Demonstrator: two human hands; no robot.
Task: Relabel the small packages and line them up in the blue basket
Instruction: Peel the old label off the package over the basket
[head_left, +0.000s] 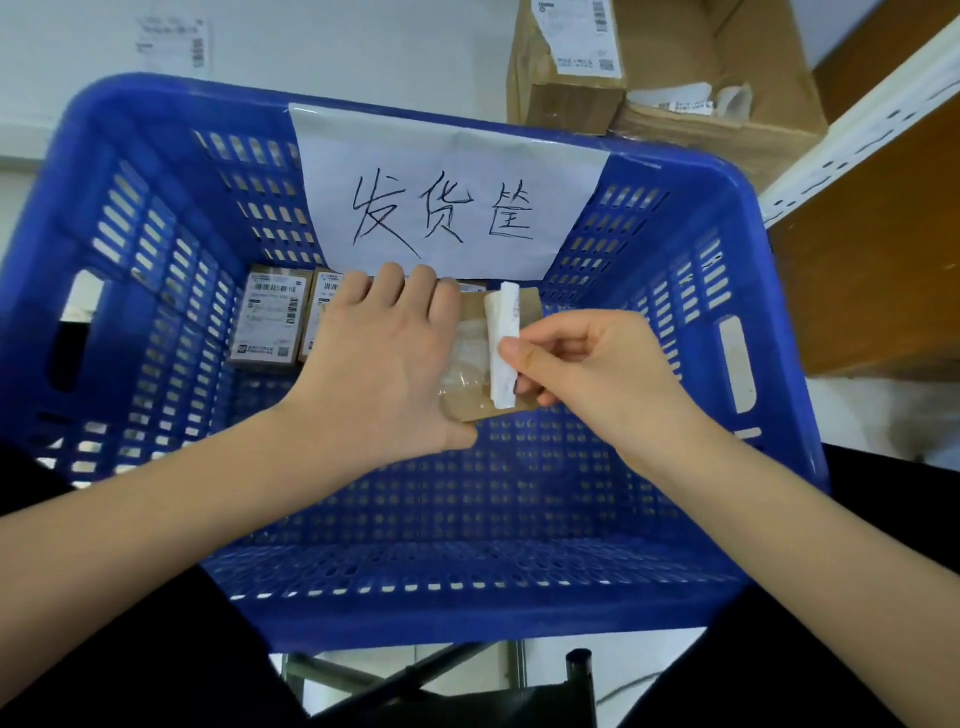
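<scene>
A small brown package (475, 400) is held over the middle of the blue basket (467, 571), gripped by my left hand (379, 364) from its left side. A white label (503, 353) is curled up off the package's right half, and my right hand (576, 364) pinches its lower part between thumb and fingers. Clear tape shows on the package where the label has lifted. Two labelled packages (270, 322) lie side by side at the far left of the basket floor; my left hand partly hides the second one (324, 317).
A white paper sign (447, 197) with handwritten characters hangs on the basket's far wall. Cardboard boxes (665, 83) with shipping labels stand behind the basket at the upper right. A white shelf upright (857, 124) and a wooden board run along the right.
</scene>
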